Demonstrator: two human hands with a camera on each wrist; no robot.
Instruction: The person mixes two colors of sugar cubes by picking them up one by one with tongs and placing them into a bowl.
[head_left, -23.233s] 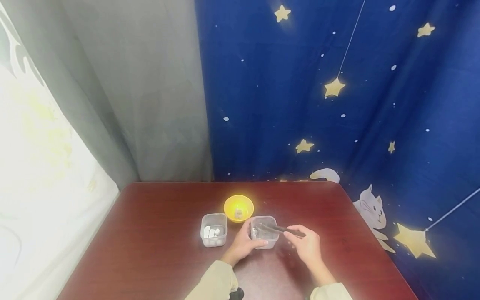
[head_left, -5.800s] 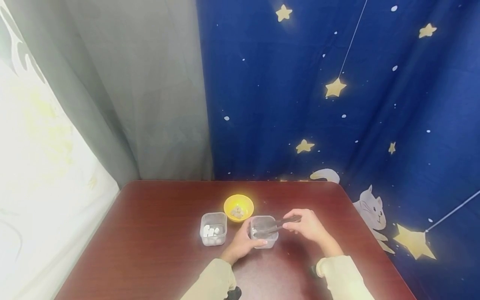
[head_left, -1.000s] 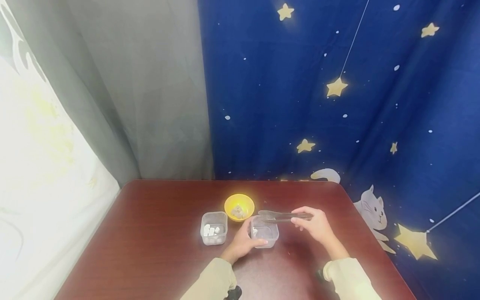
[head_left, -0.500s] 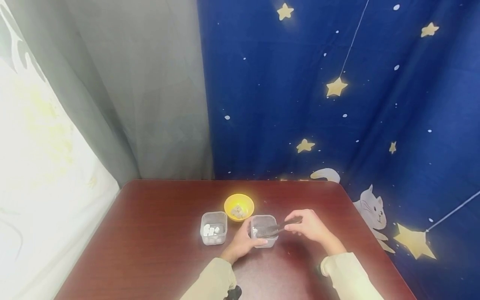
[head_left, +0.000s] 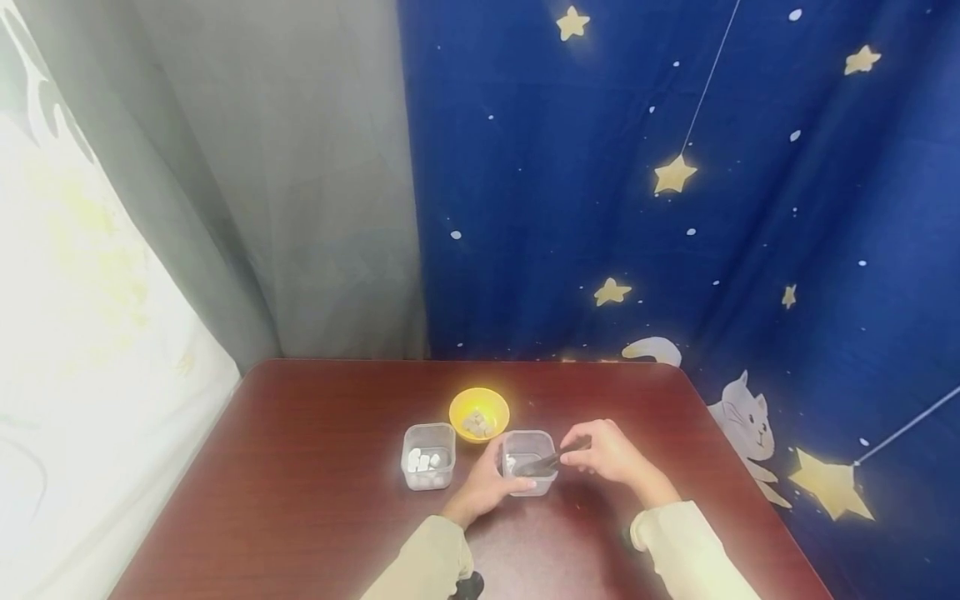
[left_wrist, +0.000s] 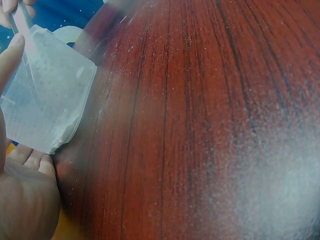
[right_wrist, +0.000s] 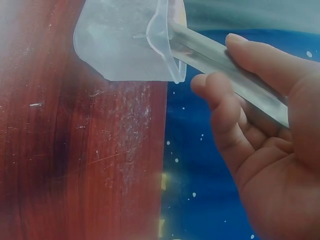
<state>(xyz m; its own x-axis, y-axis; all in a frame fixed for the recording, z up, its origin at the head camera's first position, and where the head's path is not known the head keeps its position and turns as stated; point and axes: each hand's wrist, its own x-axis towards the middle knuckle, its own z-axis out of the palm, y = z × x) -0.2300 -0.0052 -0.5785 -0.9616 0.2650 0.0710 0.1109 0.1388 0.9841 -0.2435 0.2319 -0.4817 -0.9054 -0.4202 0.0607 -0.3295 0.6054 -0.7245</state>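
My left hand [head_left: 482, 486] grips the left side of a clear plastic container [head_left: 534, 486], its thumb along the front wall. A small white piece [head_left: 511, 461] lies inside at the left. In my right hand [head_left: 606, 452] are metal tongs [head_left: 551, 461], pinched between thumb and fingers, their tips down inside that container. The right wrist view shows the tongs [right_wrist: 215, 57] passing over the container's rim [right_wrist: 160, 30]. Whether the tips hold anything I cannot tell. Just behind stands a yellow bowl [head_left: 480, 397] with several greyish chunks [head_left: 477, 423] in it.
To the left, a second clear plastic container [head_left: 429, 483] holds several white pieces [head_left: 423, 462]. Everything stands on a dark red wooden table [head_left: 337, 500]. A grey curtain [head_left: 330, 183] and a blue star-patterned curtain [head_left: 540, 183] hang behind the table's far edge.
Over the last second the tongs have gone from above the container's back rim down into it, the right hand moving left. The left hand stays put. The bowl's chunks look more numerous than in the oldest frame.
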